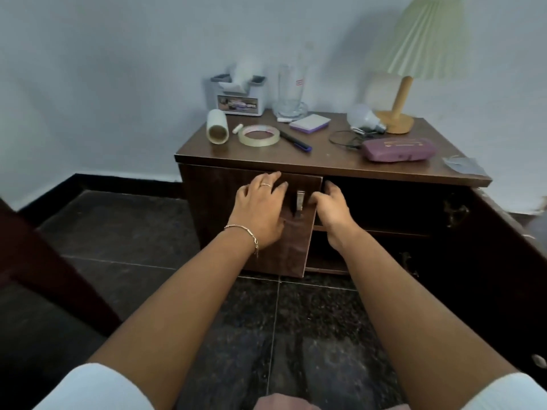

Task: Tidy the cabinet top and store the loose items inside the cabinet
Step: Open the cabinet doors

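A dark wooden cabinet point(325, 162) stands against the wall. Its left door point(213, 208) is slightly ajar. My left hand point(260, 208) lies flat against that door's front with the fingers spread. My right hand point(331, 210) curls around the door's free edge, beside the metal handle point(299, 199). Loose on top lie a paper roll point(217, 127), a tape ring point(259, 135), a pen point(294, 141), a purple-edged note pad point(310, 123), a light bulb point(365, 118), a black cable point(344, 140), a purple case point(398, 149) and a grey wrapper point(463, 165).
A tissue box point(238, 94), a tall glass point(291, 93) and a lamp point(399, 113) stand along the back of the top. The right door point(503, 261) is swung wide open toward me, showing a dark shelf inside. Dark furniture point(44, 261) juts in at the left over the tiled floor.
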`<state>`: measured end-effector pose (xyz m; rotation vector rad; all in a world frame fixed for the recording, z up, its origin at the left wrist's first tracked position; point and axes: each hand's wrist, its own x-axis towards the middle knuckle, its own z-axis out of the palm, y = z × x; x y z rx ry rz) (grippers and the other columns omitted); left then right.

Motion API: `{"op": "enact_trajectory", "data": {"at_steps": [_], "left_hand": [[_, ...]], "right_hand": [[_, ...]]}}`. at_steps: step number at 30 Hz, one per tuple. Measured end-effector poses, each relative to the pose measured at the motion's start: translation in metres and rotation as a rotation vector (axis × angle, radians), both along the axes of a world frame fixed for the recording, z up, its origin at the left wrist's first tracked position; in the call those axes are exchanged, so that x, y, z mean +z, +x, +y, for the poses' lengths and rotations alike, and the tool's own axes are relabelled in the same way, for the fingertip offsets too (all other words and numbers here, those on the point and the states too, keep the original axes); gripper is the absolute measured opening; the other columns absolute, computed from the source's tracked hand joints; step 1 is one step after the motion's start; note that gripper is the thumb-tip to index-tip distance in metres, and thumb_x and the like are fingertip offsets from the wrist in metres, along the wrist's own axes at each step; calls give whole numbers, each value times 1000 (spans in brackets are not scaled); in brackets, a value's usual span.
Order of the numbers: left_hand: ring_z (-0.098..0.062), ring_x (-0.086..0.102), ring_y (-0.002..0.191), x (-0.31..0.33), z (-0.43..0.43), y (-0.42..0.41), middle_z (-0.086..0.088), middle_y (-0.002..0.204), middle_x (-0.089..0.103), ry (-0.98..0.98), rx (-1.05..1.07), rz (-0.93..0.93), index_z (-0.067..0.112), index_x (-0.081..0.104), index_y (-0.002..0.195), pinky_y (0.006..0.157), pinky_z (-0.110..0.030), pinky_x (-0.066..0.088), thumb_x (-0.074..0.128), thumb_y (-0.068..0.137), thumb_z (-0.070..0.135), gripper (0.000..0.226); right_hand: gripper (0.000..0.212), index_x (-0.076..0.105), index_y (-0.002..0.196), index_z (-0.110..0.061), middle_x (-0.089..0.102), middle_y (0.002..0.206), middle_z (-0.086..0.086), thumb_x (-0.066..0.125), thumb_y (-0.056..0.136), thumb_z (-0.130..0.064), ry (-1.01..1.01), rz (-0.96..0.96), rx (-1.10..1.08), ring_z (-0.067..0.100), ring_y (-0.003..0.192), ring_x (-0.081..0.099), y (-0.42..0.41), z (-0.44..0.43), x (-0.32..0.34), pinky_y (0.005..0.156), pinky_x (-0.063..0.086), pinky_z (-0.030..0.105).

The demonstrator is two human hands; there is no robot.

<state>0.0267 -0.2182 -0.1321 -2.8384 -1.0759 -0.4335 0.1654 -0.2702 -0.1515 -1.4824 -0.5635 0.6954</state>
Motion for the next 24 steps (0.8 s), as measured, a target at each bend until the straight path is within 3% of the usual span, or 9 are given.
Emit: {"op": "enact_trajectory", "data": {"at_steps": [3, 8, 11, 13, 17, 21, 23, 24], "left_hand": [[-21, 13, 145, 0, 1, -3, 0, 158, 15, -13, 9, 8, 22, 28, 147, 112, -44, 24, 61, 84, 32, 72], [-20, 11, 146, 0, -1, -6, 5, 159, 12, -45, 10, 7, 25, 26, 147, 113, -45, 23, 59, 87, 31, 69], [-20, 13, 146, 3, -1, -4, 6, 159, 15, -78, 28, -71, 25, 28, 147, 113, -45, 24, 52, 93, 33, 60], [-19, 14, 146, 6, -1, -2, 6, 159, 18, -84, 27, -108, 26, 30, 146, 112, -46, 24, 44, 96, 36, 53], [-18, 13, 147, 8, 2, 0, 6, 158, 21, -120, 20, -82, 30, 35, 144, 113, -48, 20, 37, 99, 42, 47], [-21, 16, 146, 9, 8, -5, 7, 153, 33, -253, 59, -97, 36, 43, 138, 113, -55, 18, 31, 99, 46, 41], [-24, 34, 139, 11, 8, -10, 2, 135, 53, -280, 56, -178, 30, 57, 123, 109, -52, 30, 32, 99, 46, 39], [-25, 48, 125, 14, 6, -13, -1, 116, 62, -276, 50, -223, 25, 63, 112, 99, -45, 40, 33, 99, 46, 39]], "right_hand": [[56, 41, 138, -20, 60, 118, 4, 47, 85, -4, 8, 27, -32, 21, 105, 59, -4, 3, 0, 81, 51, 29], [45, 51, 130, -16, 62, 116, 6, 45, 86, -8, -27, -37, -61, 22, 108, 58, -4, -1, 5, 97, 48, 40], [23, 61, 106, -16, 64, 98, 3, 41, 94, -18, -42, -35, -16, 18, 96, 59, 0, -13, 8, 79, 49, 32], [29, 63, 107, -14, 66, 96, 3, 40, 98, -28, -46, 5, 24, 14, 87, 60, 4, -19, 10, 68, 45, 27], [33, 64, 104, -14, 68, 91, -1, 41, 100, -37, -79, 24, 52, 11, 85, 63, 8, -27, 11, 76, 47, 25], [29, 65, 92, -12, 71, 87, 4, 49, 98, -36, -120, 6, 144, 17, 81, 68, 6, -39, 13, 71, 52, 26], [29, 66, 89, -10, 72, 84, 7, 56, 94, -38, -142, -3, 218, 17, 77, 70, 5, -43, 14, 71, 55, 27], [31, 67, 87, -10, 73, 84, 7, 60, 91, -41, -167, -21, 260, 18, 78, 70, 4, -45, 15, 75, 56, 28]]}}
